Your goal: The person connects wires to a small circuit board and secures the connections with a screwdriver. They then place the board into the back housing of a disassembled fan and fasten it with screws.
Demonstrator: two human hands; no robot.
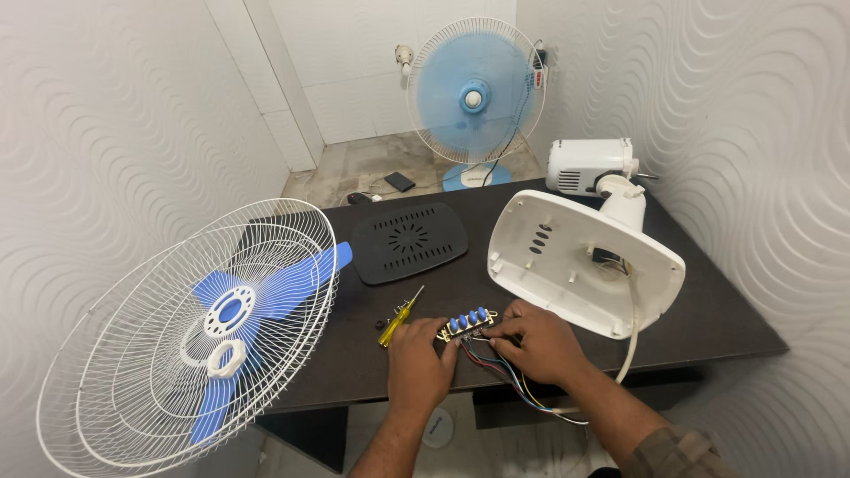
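**Desk:** What are the hands doing?

**Photographer:** Both rest at the near edge of the dark tabletop point(708, 319). The left hand point(418, 361) and right hand point(538, 343) pinch opposite ends of a small switch block point(467, 325) with blue push-buttons, fingers closed on it. Coloured wires point(500, 372) trail from the block under the right hand and off the edge.

**Desk:** And around them?

**Photographer:** A yellow-handled screwdriver point(398, 317) lies just left of the block. Beyond the right hand, a white fan base point(575, 257) is tipped on its side, its hollow underside showing. A black cover plate point(409, 241) lies flat behind. A white wire fan guard point(190, 332) with blue blades point(266, 296) leans off the left edge. A second fan point(474, 97) stands on the floor beyond.
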